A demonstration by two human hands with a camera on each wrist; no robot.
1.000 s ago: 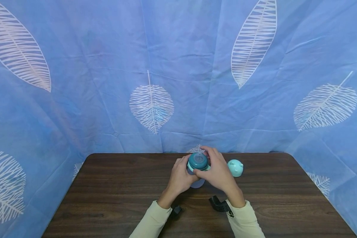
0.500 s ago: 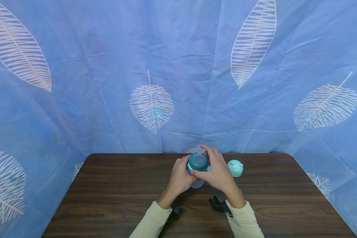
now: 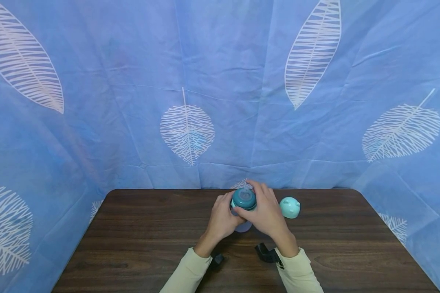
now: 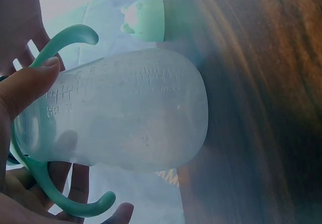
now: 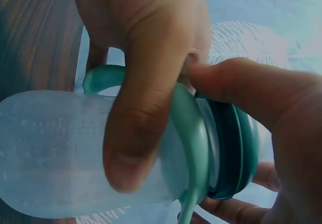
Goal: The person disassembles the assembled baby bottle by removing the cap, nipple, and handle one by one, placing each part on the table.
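Observation:
A clear baby bottle (image 4: 136, 113) stands between both hands, its teal screw collar (image 3: 244, 198) and clear nipple on top. Around its neck sits a mint two-armed handle (image 5: 191, 133). My left hand (image 3: 221, 216) grips the bottle just below the collar, thumb across the clear body and fingers on the far side. With thumb and fingers curled round the teal collar, my right hand (image 3: 267, 211) holds the top from the right. Whether the bottle's base touches the table cannot be told. A mint cap (image 3: 290, 207) with small ears rests right of the right hand.
The dark wooden table (image 3: 143, 240) has rounded far corners. Behind it hangs a blue cloth (image 3: 227, 130) with white leaf prints. Black straps, one of them a right wrist strap (image 3: 267, 253), show at the wrists.
My right hand has turned slightly about the collar, and its wrist has shifted a little to the left. The left hand, bottle and cap stay about where they were.

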